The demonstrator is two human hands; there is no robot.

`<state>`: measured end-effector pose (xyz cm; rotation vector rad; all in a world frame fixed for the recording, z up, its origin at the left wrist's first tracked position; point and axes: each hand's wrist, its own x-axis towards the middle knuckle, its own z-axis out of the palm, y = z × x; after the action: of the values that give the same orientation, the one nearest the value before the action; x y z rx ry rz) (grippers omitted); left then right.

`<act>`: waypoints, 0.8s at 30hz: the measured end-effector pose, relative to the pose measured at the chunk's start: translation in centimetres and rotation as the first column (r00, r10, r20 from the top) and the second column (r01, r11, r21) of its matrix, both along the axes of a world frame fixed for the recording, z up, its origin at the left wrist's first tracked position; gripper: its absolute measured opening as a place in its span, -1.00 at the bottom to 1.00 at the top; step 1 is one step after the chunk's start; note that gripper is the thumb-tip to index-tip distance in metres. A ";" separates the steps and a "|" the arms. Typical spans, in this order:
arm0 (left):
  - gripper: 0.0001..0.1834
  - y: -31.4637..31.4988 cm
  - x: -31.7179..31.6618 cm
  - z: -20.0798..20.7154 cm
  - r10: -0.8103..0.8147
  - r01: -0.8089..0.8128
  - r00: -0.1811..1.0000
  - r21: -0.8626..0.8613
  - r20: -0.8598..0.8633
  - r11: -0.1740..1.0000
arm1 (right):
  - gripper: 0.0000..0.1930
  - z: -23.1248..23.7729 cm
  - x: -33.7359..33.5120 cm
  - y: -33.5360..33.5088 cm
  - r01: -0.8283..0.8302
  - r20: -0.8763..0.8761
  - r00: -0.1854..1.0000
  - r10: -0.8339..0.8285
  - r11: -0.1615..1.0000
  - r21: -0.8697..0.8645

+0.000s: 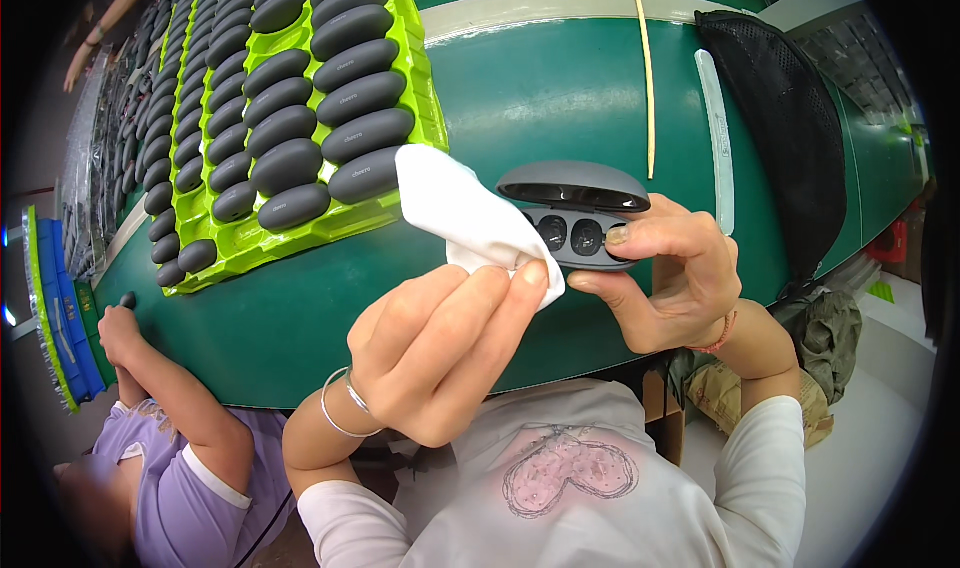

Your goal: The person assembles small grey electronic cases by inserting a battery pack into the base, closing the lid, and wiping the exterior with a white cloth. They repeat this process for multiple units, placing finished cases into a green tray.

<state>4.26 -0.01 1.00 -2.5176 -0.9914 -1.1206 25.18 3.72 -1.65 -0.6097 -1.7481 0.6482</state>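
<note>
My right hand point(670, 273) grips a dark grey earbud charging case point(575, 183) between thumb and fingers at its right end. Its lid is raised, and two dark rounded hollows show inside. Pinched in my left hand point(440, 343) is a white cloth point(465, 208), bunched at the fingertips. The cloth's edge reaches the left end of the case and hides part of it. Both hands are above the green table point(520, 98). To the left, a bright green tray point(432, 118) holds rows of closed dark grey cases point(285, 166).
A thin wooden stick point(647, 88) and a pale translucent strip point(716, 138) lie beyond my right hand. A black mesh bag point(780, 128) rests at the table's right edge. On the left sits a co-worker in a purple top point(205, 498), near blue stacked trays point(70, 308).
</note>
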 end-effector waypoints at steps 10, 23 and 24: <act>-0.62 0.0 -0.6 0.3 -0.076 0.089 0.984 -0.077 0.160 0.993 | -0.64 0.2 1.2 -0.2 -0.285 -0.216 0.952 0.215 0.881 -0.377; -0.55 0.6 -0.8 0.5 0.129 -0.098 0.963 -0.137 0.238 0.986 | -0.62 0.1 1.6 1.3 -0.542 -0.489 0.815 0.309 0.705 -0.457; -0.55 0.7 -0.8 0.5 0.122 -0.084 0.959 -0.153 0.256 0.985 | -0.62 0.1 1.6 1.3 -0.552 -0.508 0.808 0.299 0.689 -0.471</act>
<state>3.46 0.64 1.53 -2.4292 -1.2962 -1.4285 26.80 4.99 -1.55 -0.4267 -1.2757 1.6038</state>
